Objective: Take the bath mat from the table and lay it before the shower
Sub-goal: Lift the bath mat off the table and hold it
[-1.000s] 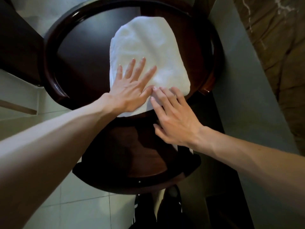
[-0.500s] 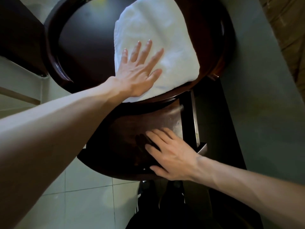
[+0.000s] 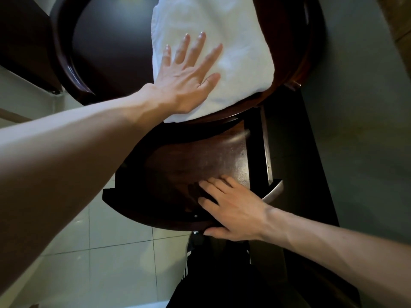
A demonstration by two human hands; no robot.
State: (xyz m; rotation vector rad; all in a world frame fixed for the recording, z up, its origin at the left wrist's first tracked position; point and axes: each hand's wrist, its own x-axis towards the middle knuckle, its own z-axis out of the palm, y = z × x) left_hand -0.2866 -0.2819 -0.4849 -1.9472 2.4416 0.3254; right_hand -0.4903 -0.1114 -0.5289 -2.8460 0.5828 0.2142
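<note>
- Resting your right hand (image 3: 231, 210) on the lower shelf (image 3: 200, 156), fingers loose and holding nothing, leaves the lift to one hand, so the folded cloth may sag open.
- Your left hand (image 3: 189, 78) lies flat on the bath mat (image 3: 222, 41), fingers spread wide and gripping nothing. Dragging it like this could bunch it.
- The mat lies on the round table (image 3: 69, 70), its near edge overhanging the rim. A careless tug may drop it onto the floor tiles (image 3: 100, 274).

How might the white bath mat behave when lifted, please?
Probably floppy: the bath mat is folded cloth, its near edge draped over the table rim. Its layers may fall open unless the left hand grips them together.
</note>
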